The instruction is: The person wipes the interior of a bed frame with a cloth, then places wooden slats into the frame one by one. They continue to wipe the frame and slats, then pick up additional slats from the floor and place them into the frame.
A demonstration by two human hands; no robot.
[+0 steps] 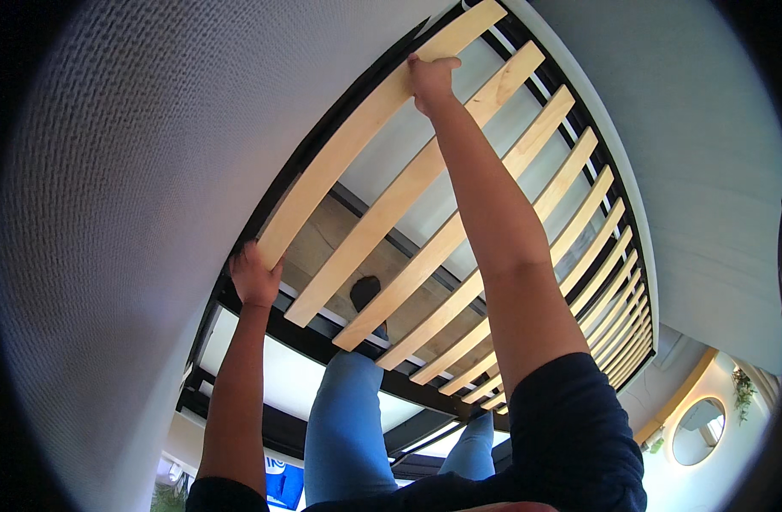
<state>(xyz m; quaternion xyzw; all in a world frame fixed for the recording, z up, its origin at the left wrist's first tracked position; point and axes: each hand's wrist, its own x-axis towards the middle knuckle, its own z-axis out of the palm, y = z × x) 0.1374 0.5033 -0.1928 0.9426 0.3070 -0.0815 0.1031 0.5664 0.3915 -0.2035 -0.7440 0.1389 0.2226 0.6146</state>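
Fabric panel [109,188], just one, grey and woven-looking, takes up pretty much the whole left of the frame. Moving right, there's one blue item [284,485] low down, then two legs in blue jeans [348,431] at lower centre, and one dark shoe [365,293] showing through the gaps mid-frame. Pale wooden slats [418,175] run across the black bed frame [310,337] from the middle to the right; I get eight or so clearly, then they bunch up too tight to count. Far right has one round mirror [698,431] with a lit edge and one bit of greenery [744,392] beside it. Hands, two of them, both on the leftmost slat [344,162], which slants from the top centre down to left of centre, right by the fabric panel. Left hand [256,277] is about half closed around the slat's lower end, fingers on one edge, thumb at the other. Right hand [434,85], upper centre, has hold of the same slat near its top, spread across the width with the thumb sticking out to the right. Can't tell how hard either one's gripping.
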